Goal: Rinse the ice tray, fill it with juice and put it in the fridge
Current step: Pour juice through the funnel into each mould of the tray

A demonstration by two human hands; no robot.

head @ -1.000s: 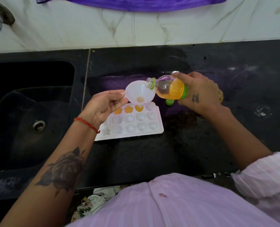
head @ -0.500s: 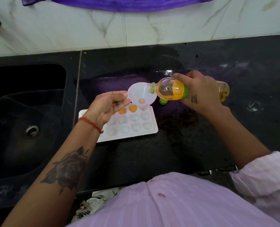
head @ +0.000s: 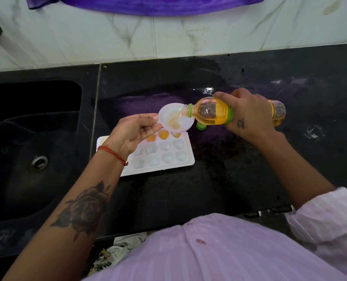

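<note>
Mid-fill, juice stage. Ice tray [head: 164, 159] flat on black counter [head: 229, 179], just right of sink [head: 32, 138]. Right hand [head: 249, 116] wrapped around juice bottle [head: 213, 114], tipped near horizontal, neck over white funnel [head: 175, 120]. Left hand [head: 134, 131] pinching funnel rim at fingertips, funnel held above tray's far-right corner cell. Far row: about three or four cells orange, leftmost ones hidden behind left hand, so count unsure. Two nearer rows look pale, probably unfilled. Green cap [head: 200, 126] on counter beside funnel. Remaining: rest of cells, then fridge. Rinse not verifiable from here.
</note>
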